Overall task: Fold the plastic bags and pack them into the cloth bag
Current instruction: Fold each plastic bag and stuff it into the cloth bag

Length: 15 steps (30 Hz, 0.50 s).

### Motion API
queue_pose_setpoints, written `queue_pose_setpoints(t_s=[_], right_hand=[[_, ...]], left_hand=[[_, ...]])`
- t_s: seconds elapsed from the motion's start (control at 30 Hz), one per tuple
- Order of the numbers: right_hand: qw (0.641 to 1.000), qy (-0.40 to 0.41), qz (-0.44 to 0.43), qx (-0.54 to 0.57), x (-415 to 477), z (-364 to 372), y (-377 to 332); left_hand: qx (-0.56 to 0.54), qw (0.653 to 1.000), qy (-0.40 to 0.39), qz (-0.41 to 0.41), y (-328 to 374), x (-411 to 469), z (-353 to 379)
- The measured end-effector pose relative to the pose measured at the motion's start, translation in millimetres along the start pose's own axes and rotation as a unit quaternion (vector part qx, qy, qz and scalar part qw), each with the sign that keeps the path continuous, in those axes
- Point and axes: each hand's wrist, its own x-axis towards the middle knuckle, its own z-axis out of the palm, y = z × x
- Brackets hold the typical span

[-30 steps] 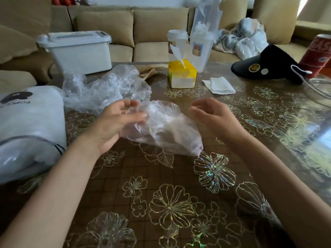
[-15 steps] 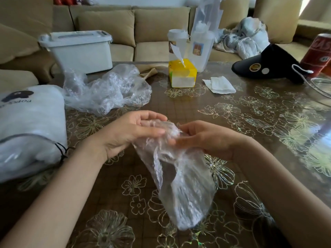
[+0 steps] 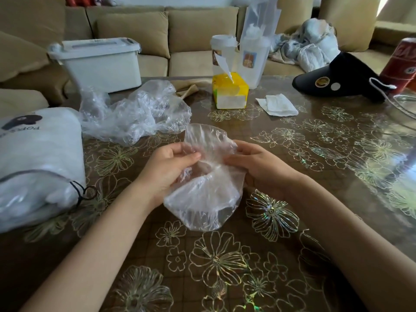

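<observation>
The clear plastic bag (image 3: 203, 199) was held just above the middle of the worktop (image 3: 326, 199), pinched between both hands. The left hand (image 3: 165, 171) gripped its left side with the thumb laid over the film, and the right hand (image 3: 258, 168) had its fingers (image 3: 234, 162) closed on the right side. To fold it well, the person probably needed to press the air out, lay the film flat on the worktop and line up the edges before creasing, since film this thin would likely spring back. The cloth bag (image 3: 38, 158) lay at the left edge, with the heap of loose bags (image 3: 135, 113) beside it, nearer the far edge.

Half a second earlier the plastic bag had hung long towards the near edge. Now it was gathered shorter, its upper part standing above the hands. A second earlier only the left hand had held it.
</observation>
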Motion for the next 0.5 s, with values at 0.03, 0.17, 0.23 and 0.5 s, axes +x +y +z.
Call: queue_pose_setpoints(t_s=[0.03,0.17,0.23,0.5], right_hand=[[1.0,-0.007,0.005,0.026,-0.2,-0.4,-1.0],[0.997,-0.027,0.006,0.072,2.4,-6.1,-1.3],[0.998,-0.042,0.003,0.052,2.7,-7.4,-1.4],[0.997,0.007,-0.041,-0.06,2.9,-8.1,1.2]], left_hand=[[0.005,1.0,0.002,0.004,0.3,-0.1,-0.4],[-0.061,0.997,-0.008,-0.037,0.3,2.7,-4.0],[-0.112,0.991,-0.009,-0.068,1.3,3.7,-5.1],[-0.087,0.974,-0.156,-0.141,7.0,-5.6,-7.7]])
